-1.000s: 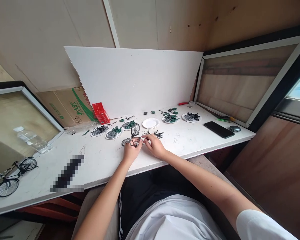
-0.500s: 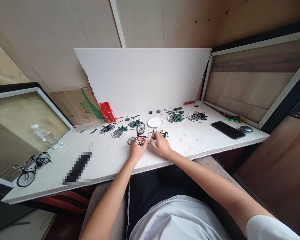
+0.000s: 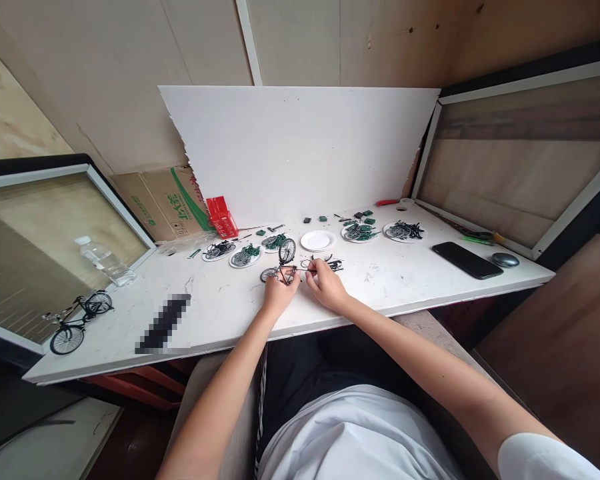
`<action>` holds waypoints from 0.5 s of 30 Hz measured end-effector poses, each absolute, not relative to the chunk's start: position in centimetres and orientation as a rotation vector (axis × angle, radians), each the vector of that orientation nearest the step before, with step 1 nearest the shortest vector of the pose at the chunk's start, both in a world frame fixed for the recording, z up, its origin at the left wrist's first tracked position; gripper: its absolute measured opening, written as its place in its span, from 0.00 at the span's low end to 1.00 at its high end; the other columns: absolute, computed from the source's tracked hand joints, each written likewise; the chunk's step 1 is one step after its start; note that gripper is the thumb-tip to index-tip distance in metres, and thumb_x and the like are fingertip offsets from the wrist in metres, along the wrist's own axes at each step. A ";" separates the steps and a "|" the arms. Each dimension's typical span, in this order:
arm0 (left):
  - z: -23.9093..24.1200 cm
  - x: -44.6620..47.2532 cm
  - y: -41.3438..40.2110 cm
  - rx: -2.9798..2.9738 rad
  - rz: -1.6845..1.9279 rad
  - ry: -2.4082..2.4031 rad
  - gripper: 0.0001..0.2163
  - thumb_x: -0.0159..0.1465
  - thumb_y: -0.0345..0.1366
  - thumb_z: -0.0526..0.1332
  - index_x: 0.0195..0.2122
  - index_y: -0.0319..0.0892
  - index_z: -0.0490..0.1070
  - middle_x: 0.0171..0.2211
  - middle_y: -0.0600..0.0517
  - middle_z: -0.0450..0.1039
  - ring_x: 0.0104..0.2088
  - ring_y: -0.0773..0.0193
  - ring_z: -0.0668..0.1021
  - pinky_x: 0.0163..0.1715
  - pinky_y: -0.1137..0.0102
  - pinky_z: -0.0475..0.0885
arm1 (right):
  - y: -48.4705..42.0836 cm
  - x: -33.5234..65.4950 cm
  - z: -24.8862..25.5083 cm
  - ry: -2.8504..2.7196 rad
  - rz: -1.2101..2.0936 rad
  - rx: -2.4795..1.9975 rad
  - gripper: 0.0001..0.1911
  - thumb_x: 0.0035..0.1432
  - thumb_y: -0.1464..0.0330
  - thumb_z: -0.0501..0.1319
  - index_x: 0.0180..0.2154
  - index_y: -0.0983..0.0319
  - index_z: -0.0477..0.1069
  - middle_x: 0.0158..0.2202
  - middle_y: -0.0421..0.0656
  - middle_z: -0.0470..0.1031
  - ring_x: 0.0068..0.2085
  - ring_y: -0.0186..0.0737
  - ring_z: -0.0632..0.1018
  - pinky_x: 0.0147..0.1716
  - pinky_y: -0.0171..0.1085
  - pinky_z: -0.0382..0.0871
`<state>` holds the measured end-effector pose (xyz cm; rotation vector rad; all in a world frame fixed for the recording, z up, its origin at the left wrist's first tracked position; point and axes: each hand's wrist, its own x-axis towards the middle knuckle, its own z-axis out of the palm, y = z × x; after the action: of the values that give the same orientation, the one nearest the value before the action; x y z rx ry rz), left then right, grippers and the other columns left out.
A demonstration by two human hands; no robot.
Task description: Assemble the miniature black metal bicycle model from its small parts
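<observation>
Table (image 3: pixel 220 303), white: served as work surface, carrying everything below. Panel (image 3: pixel 300 147), white: stood upright along the back edge, presumably as a screen. Bottle (image 3: pixel 105 260), clear: kept far left, likely out of the way. Parked bicycle (image 3: pixel 83 320), miniature: stood near the left end, well apart from the hands. Held bicycle (image 3: pixel 287 252), miniature: at the middle, near the front edge, one wheel raised above the other. Left hand (image 3: pixel 280 293): thumb and fingers clamped on the held bicycle, apparently to steady it. Right hand (image 3: pixel 326 287): fingertips pinched together on a thin dark rod, probably for fine control. Phone (image 3: pixel 467 260), black: lay flat at right. Paper plates, one stocked (image 3: pixel 405 241): spread behind the hands, parts seemingly grouped within reach. Rod (image 3: pixel 304 269): pointed toward the held bicycle; contact could not be told.
</observation>
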<state>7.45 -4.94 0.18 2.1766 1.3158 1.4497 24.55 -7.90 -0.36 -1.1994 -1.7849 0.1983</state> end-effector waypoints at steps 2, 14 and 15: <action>0.2 7.4 -4.9 2.165 1.442 1.315 0.07 0.65 0.39 0.64 0.40 0.43 0.79 0.36 0.46 0.85 0.37 0.55 0.86 0.40 0.63 0.81 | -7.9 24.6 -0.3 -1.781 0.213 -1.190 0.06 0.69 0.63 0.52 0.43 0.58 0.62 0.41 0.47 0.74 0.43 0.47 0.75 0.37 0.41 0.68; 0.2 7.5 -5.0 2.153 1.456 1.308 0.08 0.66 0.39 0.63 0.40 0.43 0.79 0.37 0.45 0.85 0.38 0.55 0.86 0.40 0.63 0.82 | -8.1 24.8 -0.2 -1.768 0.240 -1.148 0.06 0.69 0.62 0.54 0.41 0.57 0.63 0.40 0.46 0.75 0.42 0.46 0.76 0.37 0.41 0.69; 0.3 7.5 -5.0 2.160 1.457 1.314 0.08 0.66 0.40 0.63 0.40 0.43 0.79 0.36 0.45 0.85 0.37 0.55 0.86 0.40 0.63 0.81 | -8.0 24.8 -0.2 -1.770 0.236 -1.148 0.06 0.69 0.62 0.54 0.41 0.57 0.63 0.40 0.46 0.75 0.42 0.46 0.76 0.37 0.40 0.69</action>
<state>7.45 -5.03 0.26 2.1600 1.3137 1.4566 24.76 -8.02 -0.25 -1.1482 -1.7696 0.2363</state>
